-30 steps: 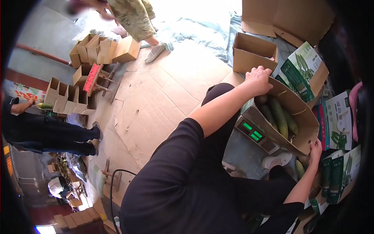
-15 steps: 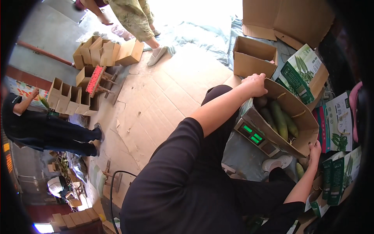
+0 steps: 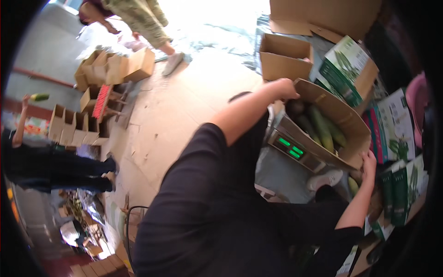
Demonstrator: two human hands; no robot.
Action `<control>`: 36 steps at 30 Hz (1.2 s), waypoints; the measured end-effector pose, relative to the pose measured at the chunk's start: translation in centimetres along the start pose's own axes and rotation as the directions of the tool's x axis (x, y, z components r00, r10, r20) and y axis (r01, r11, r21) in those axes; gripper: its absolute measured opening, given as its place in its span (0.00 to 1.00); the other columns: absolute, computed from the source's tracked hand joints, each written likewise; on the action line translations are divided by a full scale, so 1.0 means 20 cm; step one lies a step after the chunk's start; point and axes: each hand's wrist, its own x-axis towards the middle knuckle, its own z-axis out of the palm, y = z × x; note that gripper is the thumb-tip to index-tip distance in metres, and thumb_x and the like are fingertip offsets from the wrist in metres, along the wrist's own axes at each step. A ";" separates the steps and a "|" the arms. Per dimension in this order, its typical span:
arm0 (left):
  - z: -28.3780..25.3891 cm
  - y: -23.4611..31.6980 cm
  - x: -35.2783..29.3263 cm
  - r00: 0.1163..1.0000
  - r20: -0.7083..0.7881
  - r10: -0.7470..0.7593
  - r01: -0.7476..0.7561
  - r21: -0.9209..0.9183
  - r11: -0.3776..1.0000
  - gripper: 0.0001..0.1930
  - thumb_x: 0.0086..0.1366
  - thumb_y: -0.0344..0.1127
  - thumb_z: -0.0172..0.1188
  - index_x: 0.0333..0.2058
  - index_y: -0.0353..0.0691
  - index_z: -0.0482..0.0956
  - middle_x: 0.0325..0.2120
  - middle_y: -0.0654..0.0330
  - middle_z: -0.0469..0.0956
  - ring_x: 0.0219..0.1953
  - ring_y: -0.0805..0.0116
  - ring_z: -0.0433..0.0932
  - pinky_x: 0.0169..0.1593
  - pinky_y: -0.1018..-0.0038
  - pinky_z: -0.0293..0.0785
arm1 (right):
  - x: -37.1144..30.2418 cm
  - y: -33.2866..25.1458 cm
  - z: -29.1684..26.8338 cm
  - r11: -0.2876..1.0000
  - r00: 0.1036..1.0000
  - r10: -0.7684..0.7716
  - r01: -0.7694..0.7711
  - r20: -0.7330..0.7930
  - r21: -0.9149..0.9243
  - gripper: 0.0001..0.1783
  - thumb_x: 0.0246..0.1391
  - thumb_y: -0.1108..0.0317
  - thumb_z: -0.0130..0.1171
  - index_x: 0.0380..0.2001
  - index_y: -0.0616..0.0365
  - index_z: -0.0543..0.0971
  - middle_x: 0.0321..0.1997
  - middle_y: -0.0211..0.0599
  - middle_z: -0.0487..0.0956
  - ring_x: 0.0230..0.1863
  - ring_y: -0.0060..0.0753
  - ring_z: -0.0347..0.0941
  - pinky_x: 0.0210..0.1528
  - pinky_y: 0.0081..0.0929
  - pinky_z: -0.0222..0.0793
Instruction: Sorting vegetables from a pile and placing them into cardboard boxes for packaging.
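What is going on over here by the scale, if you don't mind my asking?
A person grips a brown cardboard box of long green vegetables with both hands: the left hand on its far rim, the right hand at its near corner. The box sits tilted on a scale with a green lit display. Green-printed cartons are stacked to the right, and another person stands among empty boxes further off.

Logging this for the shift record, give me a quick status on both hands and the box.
Left hand grips far rim of cardboard box. Right hand holds near corner. Green cucumbers inside; box on scale. Nothing blocking.
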 end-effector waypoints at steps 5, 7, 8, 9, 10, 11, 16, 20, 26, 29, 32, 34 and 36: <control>-0.05 0.06 -0.06 0.967 0.239 -0.088 0.139 -0.204 0.969 0.22 0.62 0.43 0.55 0.47 0.30 0.71 0.46 0.46 0.72 0.49 0.50 0.72 0.42 0.46 0.76 | -0.03 0.01 0.00 0.998 0.999 0.042 -0.042 0.002 0.042 0.17 0.52 0.71 0.52 0.47 0.58 0.72 0.36 0.31 0.77 0.33 0.23 0.73 0.31 0.23 0.69; -0.06 0.07 -0.04 0.945 0.305 -0.114 0.164 -0.144 0.976 0.23 0.63 0.43 0.54 0.49 0.29 0.69 0.47 0.46 0.71 0.52 0.50 0.70 0.44 0.45 0.75 | -0.05 -0.01 0.01 0.998 0.999 0.034 -0.035 0.027 0.045 0.17 0.52 0.71 0.51 0.46 0.57 0.72 0.37 0.31 0.77 0.32 0.22 0.73 0.29 0.23 0.68; -0.07 0.06 -0.03 0.940 0.322 -0.115 0.164 -0.128 0.978 0.24 0.63 0.42 0.53 0.51 0.28 0.67 0.48 0.46 0.71 0.53 0.50 0.69 0.44 0.45 0.75 | -0.07 -0.04 0.03 0.996 0.997 0.068 -0.070 0.027 0.064 0.16 0.52 0.72 0.50 0.46 0.59 0.72 0.37 0.33 0.77 0.33 0.24 0.73 0.32 0.24 0.69; -0.05 0.08 -0.02 0.942 0.316 -0.115 0.162 -0.129 0.978 0.24 0.63 0.42 0.53 0.51 0.28 0.67 0.48 0.46 0.71 0.53 0.50 0.69 0.44 0.45 0.75 | -0.06 -0.03 0.01 0.996 0.998 0.062 -0.064 0.028 0.065 0.16 0.52 0.72 0.50 0.46 0.59 0.72 0.37 0.33 0.77 0.33 0.24 0.73 0.32 0.24 0.69; -0.04 0.08 -0.01 0.939 0.323 -0.115 0.165 -0.131 0.978 0.24 0.63 0.42 0.53 0.52 0.29 0.67 0.48 0.46 0.71 0.53 0.50 0.69 0.44 0.46 0.76 | -0.05 -0.01 0.00 0.997 0.998 0.045 -0.048 0.041 0.068 0.17 0.52 0.73 0.50 0.47 0.60 0.71 0.37 0.33 0.76 0.34 0.26 0.73 0.35 0.25 0.69; -0.03 0.07 0.00 0.937 0.331 -0.115 0.167 -0.134 0.977 0.24 0.64 0.42 0.53 0.52 0.30 0.66 0.49 0.46 0.71 0.52 0.50 0.69 0.44 0.47 0.76 | -0.03 0.00 -0.01 0.997 0.998 0.029 -0.032 0.053 0.070 0.17 0.52 0.74 0.49 0.47 0.61 0.71 0.38 0.34 0.76 0.36 0.27 0.73 0.38 0.26 0.69; 0.01 0.04 0.06 0.947 0.306 -0.100 0.163 -0.188 0.969 0.16 0.62 0.39 0.54 0.44 0.34 0.74 0.40 0.54 0.76 0.44 0.57 0.75 0.38 0.59 0.80 | -0.05 -0.01 -0.01 0.992 0.997 0.071 -0.071 0.000 0.108 0.15 0.48 0.75 0.52 0.42 0.62 0.73 0.37 0.36 0.76 0.36 0.29 0.73 0.38 0.28 0.69; 0.08 -0.03 0.20 0.962 0.210 -0.174 0.204 -0.129 0.970 0.11 0.61 0.35 0.50 0.33 0.37 0.81 0.32 0.55 0.80 0.37 0.61 0.80 0.35 0.61 0.79 | 0.03 0.02 -0.01 1.000 1.000 0.021 -0.021 0.017 0.020 0.14 0.46 0.78 0.49 0.40 0.63 0.73 0.35 0.35 0.76 0.34 0.28 0.72 0.38 0.26 0.67; 0.05 0.03 0.23 0.854 0.419 0.309 -0.508 0.799 0.321 0.10 0.50 0.30 0.56 0.32 0.38 0.83 0.28 0.56 0.81 0.31 0.62 0.81 0.36 0.69 0.76 | 0.01 -0.02 -0.02 0.992 0.999 0.038 -0.035 -0.022 0.118 0.19 0.45 0.80 0.42 0.42 0.63 0.74 0.34 0.33 0.76 0.33 0.26 0.71 0.38 0.23 0.66; 0.03 0.01 0.22 0.860 0.346 0.374 -0.472 0.819 0.328 0.10 0.50 0.32 0.57 0.30 0.35 0.82 0.30 0.52 0.81 0.35 0.57 0.81 0.39 0.67 0.76 | -0.01 -0.06 0.00 0.991 0.999 -0.026 0.020 0.041 0.133 0.13 0.48 0.80 0.44 0.38 0.63 0.73 0.33 0.32 0.75 0.33 0.25 0.70 0.36 0.23 0.66; 0.03 -0.28 0.32 0.961 -0.196 0.196 -0.129 0.308 0.942 0.12 0.55 0.33 0.51 0.33 0.33 0.80 0.33 0.45 0.79 0.40 0.55 0.80 0.43 0.66 0.75 | 0.06 -0.15 0.11 0.985 0.987 -0.101 0.081 0.128 0.150 0.14 0.50 0.78 0.45 0.41 0.62 0.73 0.33 0.32 0.75 0.34 0.25 0.71 0.37 0.23 0.66; 0.03 -0.11 0.30 0.978 -0.209 -0.019 0.008 -0.057 0.998 0.12 0.56 0.33 0.52 0.34 0.33 0.80 0.35 0.46 0.79 0.40 0.56 0.80 0.43 0.67 0.75 | 0.00 -0.12 0.01 0.987 0.994 -0.102 0.096 0.046 0.129 0.13 0.54 0.74 0.46 0.43 0.61 0.73 0.34 0.32 0.75 0.35 0.25 0.71 0.38 0.23 0.66; -0.03 -0.21 0.30 0.972 -0.231 0.035 0.014 0.207 0.978 0.12 0.57 0.34 0.53 0.36 0.36 0.80 0.35 0.52 0.80 0.39 0.60 0.80 0.40 0.69 0.76 | -0.02 -0.26 0.13 0.981 0.989 -0.125 0.112 0.073 0.159 0.13 0.55 0.73 0.46 0.44 0.61 0.73 0.34 0.31 0.75 0.35 0.25 0.71 0.39 0.23 0.66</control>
